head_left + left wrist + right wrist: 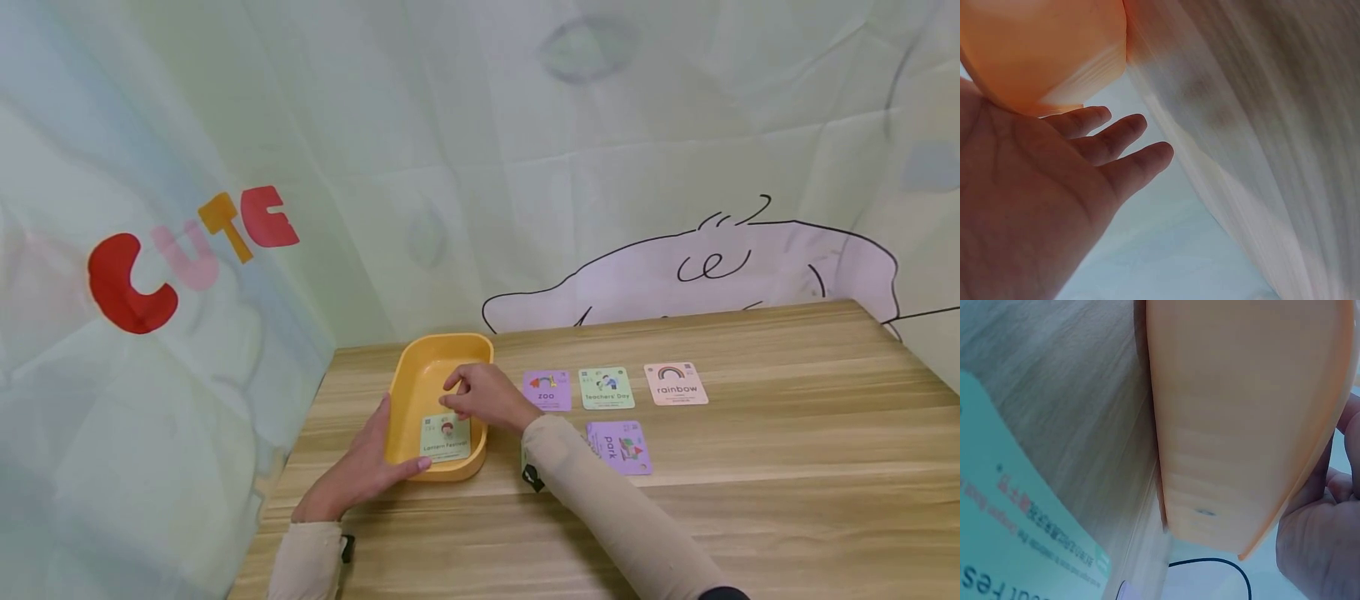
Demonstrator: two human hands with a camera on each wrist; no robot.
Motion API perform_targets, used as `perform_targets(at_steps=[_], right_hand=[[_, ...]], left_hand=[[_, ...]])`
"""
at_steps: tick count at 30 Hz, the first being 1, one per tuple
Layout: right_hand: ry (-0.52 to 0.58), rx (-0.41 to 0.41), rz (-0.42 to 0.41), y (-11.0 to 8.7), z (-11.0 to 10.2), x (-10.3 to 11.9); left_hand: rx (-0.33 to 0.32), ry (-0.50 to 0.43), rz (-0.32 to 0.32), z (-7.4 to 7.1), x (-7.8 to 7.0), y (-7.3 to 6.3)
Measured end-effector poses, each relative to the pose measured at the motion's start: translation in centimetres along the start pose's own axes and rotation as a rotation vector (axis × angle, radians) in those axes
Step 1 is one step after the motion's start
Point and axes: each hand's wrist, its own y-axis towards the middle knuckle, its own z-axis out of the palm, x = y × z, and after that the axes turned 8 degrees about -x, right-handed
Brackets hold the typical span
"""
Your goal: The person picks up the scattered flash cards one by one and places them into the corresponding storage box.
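A yellow tray (411,375) stands on the table, with a green "Lantern Festival" card (446,439) inside its near end. My left hand (363,462) rests against the tray's left side, thumb at the near rim. In the left wrist view, its fingers (1138,165) extend fairly straight beside the tray wall (1041,50). My right hand (487,396) hovers over the tray, just above the card. Its index finger and thumb are bent with a gap between them, and no card shows there. The right wrist view has this hand (1322,544) beyond the tray's rim.
Right of the tray lie a purple "zoo" card (547,392), a green "Teachers' Day" card (607,388), a pink "rainbow" card (676,384) and a sideways purple "park" card (618,448). My right forearm partly covers another green card (1016,512). A printed curtain (420,167) hangs behind the table.
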Motion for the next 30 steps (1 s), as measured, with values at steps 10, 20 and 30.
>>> perform_targets(at_steps=[10, 20, 30], right_hand=[[-0.006, 0.003, -0.014, 0.12, 0.19, -0.09], [0.035, 0.014, -0.031, -0.28, 0.25, 0.12], [0.045, 0.033, -0.059, -0.76, -0.56, 0.61]], left_hand=[[0.006, 0.046, -0.061, -0.05, -0.03, -0.25], [0.011, 0.046, -0.073, 0.01, 0.07, -0.32], [0.028, 0.059, -0.098, -0.16, 0.11, -0.22]])
